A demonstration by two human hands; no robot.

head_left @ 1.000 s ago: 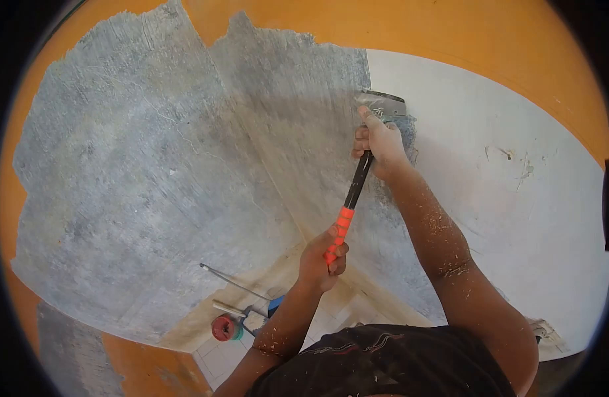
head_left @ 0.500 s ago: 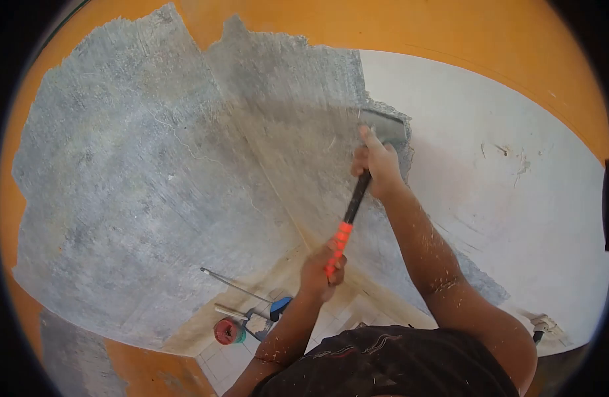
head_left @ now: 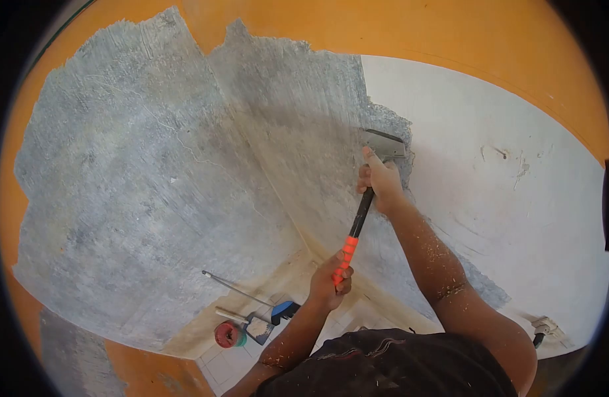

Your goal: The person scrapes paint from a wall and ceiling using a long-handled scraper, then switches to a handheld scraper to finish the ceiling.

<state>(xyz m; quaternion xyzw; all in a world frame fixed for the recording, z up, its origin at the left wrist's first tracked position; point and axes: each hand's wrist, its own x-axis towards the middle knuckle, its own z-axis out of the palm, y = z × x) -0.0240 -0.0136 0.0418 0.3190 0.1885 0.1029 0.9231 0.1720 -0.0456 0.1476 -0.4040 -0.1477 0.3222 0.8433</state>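
A long-handled scraper (head_left: 385, 143) has its wide grey blade against the wall, near the edge where bare grey plaster (head_left: 304, 92) meets white paint (head_left: 450, 119). My right hand (head_left: 382, 184) is wrapped round the black upper shaft, close below the blade, with the thumb laid up towards it. Lower down, my left hand (head_left: 331, 283) grips the orange end of the handle. Pale flakes speckle both forearms.
Orange paint (head_left: 437, 26) borders the top of the wall. On the tiled floor stand a red and green round container (head_left: 226, 335), a dustpan (head_left: 258, 327) and a blue-headed broom (head_left: 284, 311). An electrical fitting (head_left: 546, 325) is low on the right wall.
The scraper and both hands have moved downward along the wall, slightly to the right. Both hands keep their hold, and the blade looks sharper than the blurred one before.
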